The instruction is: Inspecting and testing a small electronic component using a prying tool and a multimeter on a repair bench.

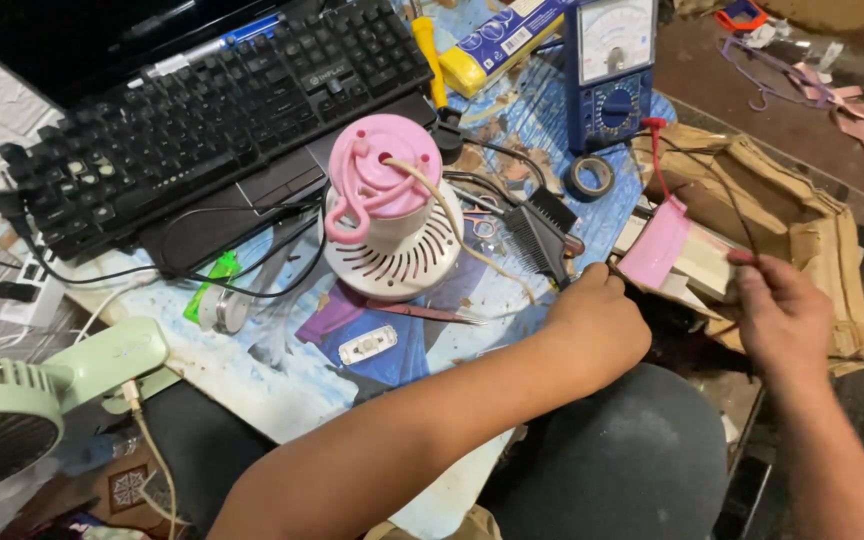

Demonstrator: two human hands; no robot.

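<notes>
I see my right hand (782, 315) pinching the red probe lead (664, 165), whose wire runs far-left toward the blue multimeter (609, 70). My left hand (597, 315) is closed near the cream cord (452, 225) of the pink-and-white appliance (387, 205); I cannot tell what its fingers hold.

One keyboard (207, 115), one blue multimeter (609, 70), one tape roll (590, 177) — two fans (pink-topped (389, 205), green (12, 400)).

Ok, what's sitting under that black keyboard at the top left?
The black mechanical keyboard lies on a dark laptop, covering its own keys; only the front edge and touchpad area show.
</notes>
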